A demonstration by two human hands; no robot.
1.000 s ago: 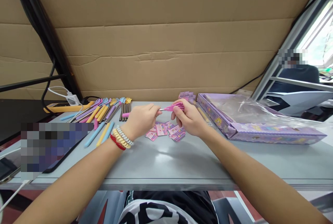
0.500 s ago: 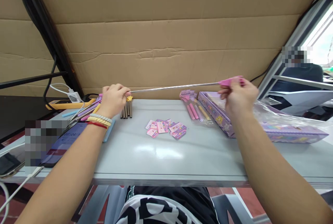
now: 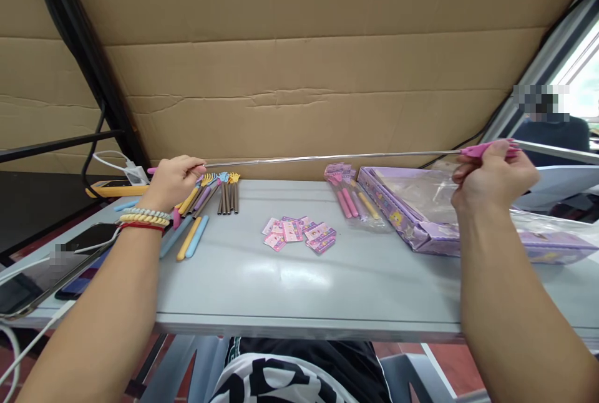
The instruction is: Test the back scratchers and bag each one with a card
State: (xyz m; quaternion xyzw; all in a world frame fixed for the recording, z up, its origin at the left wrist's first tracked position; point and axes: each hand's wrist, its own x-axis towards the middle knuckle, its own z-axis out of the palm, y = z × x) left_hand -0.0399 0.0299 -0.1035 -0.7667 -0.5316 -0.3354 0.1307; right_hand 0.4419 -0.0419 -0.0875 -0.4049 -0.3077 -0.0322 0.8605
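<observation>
A pink telescopic back scratcher (image 3: 327, 157) stretches nearly level between my hands, its thin metal rod drawn out long. My left hand (image 3: 176, 179) is closed around its handle end, with a bit of pink showing past the fingers. At the other end, my right hand (image 3: 496, 172) grips the pink claw head. Below my left hand lie loose back scratchers (image 3: 193, 237) with blue, yellow and purple handles. Beside them is a row of others (image 3: 228, 197) with metal tubes and yellow or blue claws. Bagged back scratchers (image 3: 349, 194) lie right of centre.
Small pink printed cards (image 3: 292, 230) are scattered mid-table. A purple display box (image 3: 412, 228) with clear plastic stands on the right. Phones (image 3: 84, 266) and white cables lie at left. A cardboard wall (image 3: 299, 66) closes off the back. Another person (image 3: 552, 135) sits beyond, far right.
My hands have moved farther apart, the left one leftward and the right one rightward. The back scratcher's rod is longer, and the loose back scratchers under my left arm now show.
</observation>
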